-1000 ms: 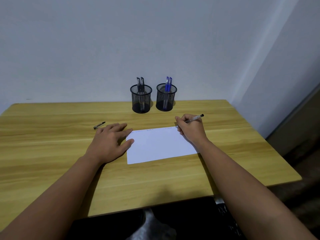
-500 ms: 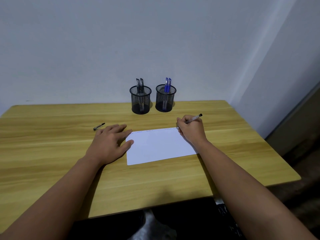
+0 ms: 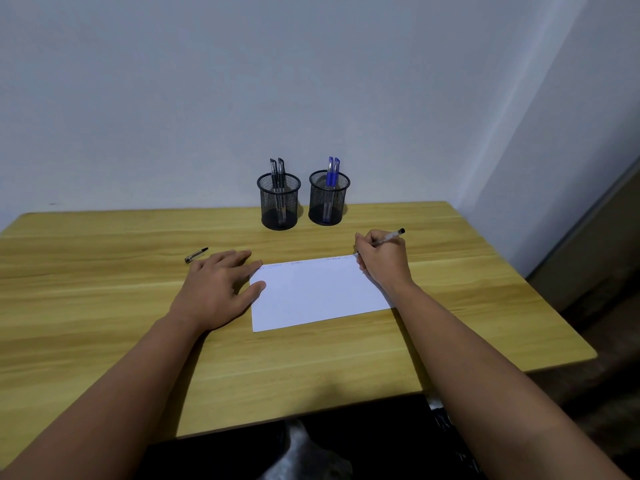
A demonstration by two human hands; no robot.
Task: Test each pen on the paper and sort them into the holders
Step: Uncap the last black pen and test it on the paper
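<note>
Two mesh holders [image 3: 278, 202] [image 3: 329, 199] are standing at the table's [image 3: 104, 341] far edge, each holding two pens. Her right hand [image 3: 382, 261] is gripping a pen [image 3: 384, 240], tip touching the paper's [image 3: 311, 292] far right corner. Her left hand [image 3: 216, 289], fingers spread flat, is pinning the paper's left edge. A pen cap [image 3: 196, 255] is lying just beyond it, with open tabletop to the left.
</note>
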